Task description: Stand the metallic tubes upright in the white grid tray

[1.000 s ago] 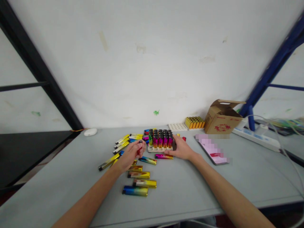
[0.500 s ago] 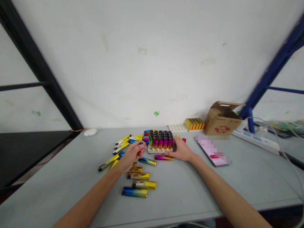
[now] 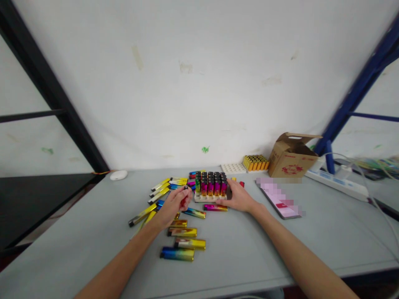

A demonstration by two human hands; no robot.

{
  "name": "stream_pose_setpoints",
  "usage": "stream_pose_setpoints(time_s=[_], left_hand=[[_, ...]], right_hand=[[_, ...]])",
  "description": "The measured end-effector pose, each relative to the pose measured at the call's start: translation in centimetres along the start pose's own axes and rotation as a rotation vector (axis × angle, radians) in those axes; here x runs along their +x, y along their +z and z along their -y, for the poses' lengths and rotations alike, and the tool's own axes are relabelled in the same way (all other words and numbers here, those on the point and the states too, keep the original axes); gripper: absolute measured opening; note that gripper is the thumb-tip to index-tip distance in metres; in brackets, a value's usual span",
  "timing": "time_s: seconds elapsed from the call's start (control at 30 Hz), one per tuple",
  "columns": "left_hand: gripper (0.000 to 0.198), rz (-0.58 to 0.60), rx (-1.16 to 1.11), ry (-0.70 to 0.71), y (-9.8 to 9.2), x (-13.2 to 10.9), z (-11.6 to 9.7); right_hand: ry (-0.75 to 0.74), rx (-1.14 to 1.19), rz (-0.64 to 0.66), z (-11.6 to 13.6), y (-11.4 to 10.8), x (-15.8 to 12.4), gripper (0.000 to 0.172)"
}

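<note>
A white tray [image 3: 210,199] holds several upright lighters [image 3: 214,187] with black tops, mostly pink and orange, one green at the left. My left hand [image 3: 177,202], just left of the tray, is closed around a red lighter [image 3: 183,201] whose dark top shows above the fingers. At the tray's right side rests my right hand [image 3: 237,197], thumb and fingers apart against the edge and the end lighters. A pink lighter [image 3: 215,207] lies in front of the tray. Yellow, silver and blue lighters [image 3: 183,243] are scattered left of it and nearer to me.
Behind, by the wall, are an empty white tray [image 3: 233,168] and one of yellow-orange cylinders [image 3: 256,162]. An open cardboard box [image 3: 291,162], a phone [image 3: 278,199] and a power strip [image 3: 338,185] are at the right. A white case [image 3: 119,175] lies far left.
The view has shifted very slightly. Both hands keep nearly the same places and holds.
</note>
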State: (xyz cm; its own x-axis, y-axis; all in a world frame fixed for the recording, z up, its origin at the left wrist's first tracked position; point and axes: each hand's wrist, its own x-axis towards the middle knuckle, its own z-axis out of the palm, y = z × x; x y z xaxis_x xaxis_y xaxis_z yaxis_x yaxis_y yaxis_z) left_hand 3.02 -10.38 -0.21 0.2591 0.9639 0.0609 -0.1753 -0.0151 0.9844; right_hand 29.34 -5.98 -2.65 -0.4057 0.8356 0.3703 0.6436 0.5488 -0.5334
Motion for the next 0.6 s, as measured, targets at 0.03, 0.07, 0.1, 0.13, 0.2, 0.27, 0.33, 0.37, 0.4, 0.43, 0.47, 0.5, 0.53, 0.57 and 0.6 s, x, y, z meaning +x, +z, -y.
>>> stream_pose_setpoints(time_s=[0.03,0.07,0.1,0.13,0.2,0.27,0.33,0.37,0.4,0.43,0.47,0.5,0.53,0.57,0.6], left_hand=[[0.045,-0.004,-0.001,-0.008,0.1,-0.1,-0.1],[0.047,-0.004,-0.001,-0.015,0.2,-0.1,-0.1],[0.049,-0.002,-0.003,-0.017,0.3,-0.1,-0.2],[0.050,-0.002,-0.010,-0.011,0.4,-0.1,-0.2],[0.049,-0.010,-0.042,0.026,0.6,-0.1,-0.3],[0.044,-0.026,-0.096,0.064,0.6,0.0,-0.3],[0.039,-0.043,-0.145,0.089,0.5,0.2,-0.3],[0.036,-0.053,-0.155,0.101,0.4,0.3,-0.3],[0.034,-0.067,-0.151,0.117,0.2,0.4,-0.2],[0.031,-0.079,-0.125,0.137,0.1,0.5,-0.1],[0.029,-0.092,-0.079,0.161,-0.1,0.6,0.0],[0.028,-0.106,-0.020,0.183,-0.2,0.6,0.1],[0.028,-0.123,0.045,0.200,-0.4,0.7,0.1],[0.030,-0.142,0.107,0.217,-0.5,0.7,0.1],[0.034,-0.167,0.159,0.234,-0.6,0.8,0.1]], right_hand=[[0.001,-0.002,0.000,0.0,0.0,0.0,0.082],[0.003,-0.007,0.001,0.0,0.0,0.0,0.082],[0.006,-0.011,0.003,0.0,0.0,0.0,0.082],[0.006,-0.014,0.005,0.0,0.0,0.0,0.082],[0.000,-0.014,0.007,0.0,-0.1,0.0,0.081],[-0.006,-0.012,0.007,0.0,-0.1,0.0,0.080],[-0.007,-0.009,0.013,0.0,-0.1,0.0,0.080],[-0.006,-0.009,0.017,0.0,-0.1,0.1,0.080],[-0.003,-0.009,0.019,-0.1,-0.1,0.1,0.080],[0.001,-0.012,0.018,-0.1,0.0,0.1,0.080],[0.004,-0.016,0.015,-0.1,0.0,0.1,0.080],[0.000,-0.019,0.014,-0.1,0.0,0.1,0.080],[-0.007,-0.020,0.015,-0.2,0.0,0.1,0.081],[-0.014,-0.021,0.018,-0.2,0.0,0.1,0.081],[-0.018,-0.022,0.022,-0.2,0.0,0.1,0.081]])
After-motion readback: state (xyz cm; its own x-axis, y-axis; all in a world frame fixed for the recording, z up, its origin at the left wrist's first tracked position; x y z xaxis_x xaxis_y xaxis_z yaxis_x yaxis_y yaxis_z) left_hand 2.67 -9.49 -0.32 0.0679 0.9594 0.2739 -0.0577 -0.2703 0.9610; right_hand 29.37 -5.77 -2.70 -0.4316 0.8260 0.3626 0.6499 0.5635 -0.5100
